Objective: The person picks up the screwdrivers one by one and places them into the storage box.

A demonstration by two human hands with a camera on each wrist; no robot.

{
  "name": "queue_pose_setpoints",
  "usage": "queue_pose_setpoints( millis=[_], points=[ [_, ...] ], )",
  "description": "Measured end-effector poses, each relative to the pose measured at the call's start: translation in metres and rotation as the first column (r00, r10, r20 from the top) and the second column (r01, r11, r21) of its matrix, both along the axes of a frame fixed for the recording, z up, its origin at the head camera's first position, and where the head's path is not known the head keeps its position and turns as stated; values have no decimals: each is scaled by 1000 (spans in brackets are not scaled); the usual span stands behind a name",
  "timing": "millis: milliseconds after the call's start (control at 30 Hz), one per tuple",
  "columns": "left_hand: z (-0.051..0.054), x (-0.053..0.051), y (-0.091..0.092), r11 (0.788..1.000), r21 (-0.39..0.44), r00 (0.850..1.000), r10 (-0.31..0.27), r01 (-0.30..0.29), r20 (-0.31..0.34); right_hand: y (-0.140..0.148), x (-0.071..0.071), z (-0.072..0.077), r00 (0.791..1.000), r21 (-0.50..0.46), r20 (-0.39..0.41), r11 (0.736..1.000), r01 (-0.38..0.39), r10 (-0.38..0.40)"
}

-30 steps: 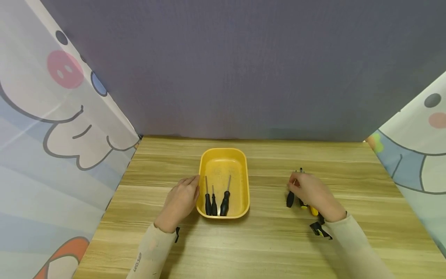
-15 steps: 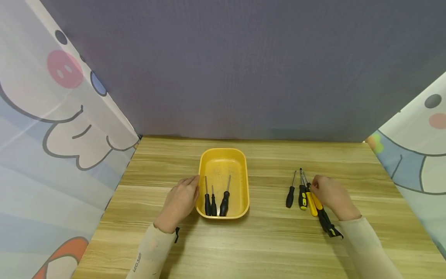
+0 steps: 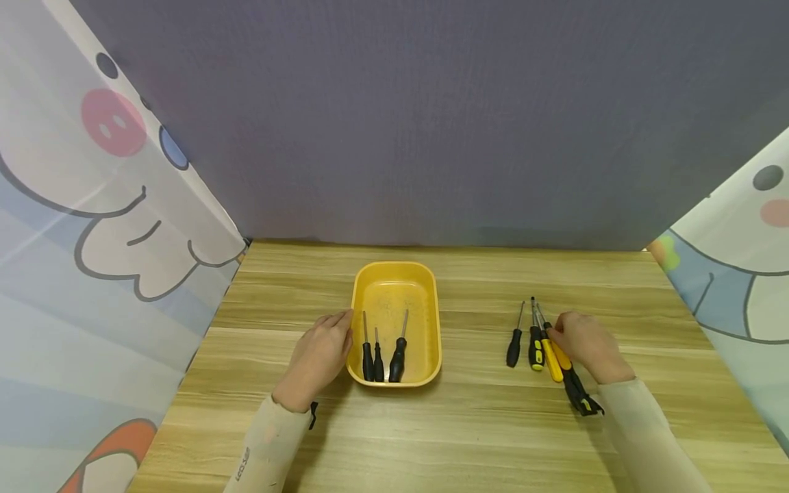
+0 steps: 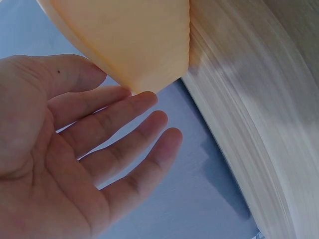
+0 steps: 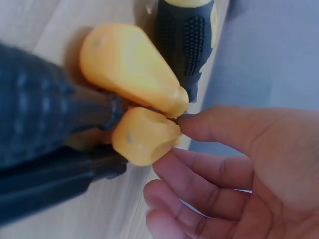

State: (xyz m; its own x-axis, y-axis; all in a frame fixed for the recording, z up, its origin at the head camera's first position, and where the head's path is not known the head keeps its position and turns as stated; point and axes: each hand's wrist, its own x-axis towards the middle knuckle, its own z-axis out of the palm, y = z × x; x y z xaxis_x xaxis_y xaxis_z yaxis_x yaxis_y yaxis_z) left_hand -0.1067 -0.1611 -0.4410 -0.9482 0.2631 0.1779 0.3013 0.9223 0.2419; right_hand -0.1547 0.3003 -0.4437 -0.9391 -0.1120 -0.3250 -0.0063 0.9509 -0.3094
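Observation:
My left hand [image 3: 317,356] rests at the left side of a yellow tray [image 3: 438,329]. In the left wrist view its fingers are loosely spread, with the thumb and index finger at the tray's edge [image 4: 149,40]. Three black-handled screwdrivers [image 3: 397,359] lie inside the tray. Over to the right, my right hand [image 3: 588,346] pinches a yellow-handled screwdriver [image 5: 144,137] between thumb and index finger. Another yellow-handled screwdriver [image 3: 553,366] lies right beside it. Left of these are a black-and-yellow screwdriver [image 3: 535,350] and a slim black one [image 3: 514,348].
Dark tool handles [image 3: 573,389] lie beyond the pinched screwdriver, partly by the right sleeve. The wooden tabletop [image 3: 431,438] meets a grey backdrop [image 3: 394,137] at the back. Cartoon-print cloth [image 3: 123,205] hangs on both sides.
The right hand has moved right, from the slim black screwdriver to a yellow-handled one, uncovering the row of tools. In the last half second it barely shifts. The left hand has not moved.

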Motion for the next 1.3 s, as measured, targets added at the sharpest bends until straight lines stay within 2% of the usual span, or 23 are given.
queue_pose_setpoints(
  millis=[367,967,1167,1300],
  points=[
    [1,1,0,1000,-4,1000,-9,9,-19,1,-2,-1,999,-37,33,999,6,-5],
    [2,0,-1,1000,0,999,-23,23,-47,-2,-4,-1,1000,-48,-4,999,-14,14],
    [1,0,-1,1000,1,999,-20,20,-40,-3,-4,1,1000,-34,-4,999,-8,8],
    [0,1,-1,1000,0,999,-17,17,-32,-5,-1,4,999,-44,-32,999,-22,20]
  ],
)
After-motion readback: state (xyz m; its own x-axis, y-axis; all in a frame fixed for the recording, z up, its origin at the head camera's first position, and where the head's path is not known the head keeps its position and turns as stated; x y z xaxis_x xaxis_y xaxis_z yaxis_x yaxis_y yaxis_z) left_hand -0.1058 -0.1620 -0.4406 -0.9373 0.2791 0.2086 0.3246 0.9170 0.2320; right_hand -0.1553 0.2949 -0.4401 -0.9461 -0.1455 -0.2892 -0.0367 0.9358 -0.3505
